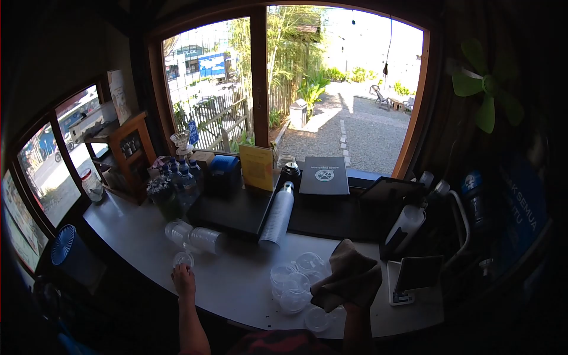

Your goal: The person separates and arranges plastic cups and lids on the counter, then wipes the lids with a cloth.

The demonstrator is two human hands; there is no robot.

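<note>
My left hand [184,280] is closed at its fingertips on the edge of a round clear plastic lid [183,258], at the left of the counter. Just beyond it, a stack of clear plastic lids or cups [204,239] lies on its side. A brown cloth [352,275] hangs bunched in my right hand [357,309], whose fingers are mostly hidden by it. Left of the cloth sits a loose pile of clear plastic lids [294,281]. One more lid [318,319] lies near the counter's front edge, partly below the cloth.
A long stack of plastic cups [277,216] lies in the middle of the grey counter [236,278]. To the right are a small scale [401,285] and a white bottle [405,223]. Water bottles [186,183] and a yellow sign [257,167] stand at the back.
</note>
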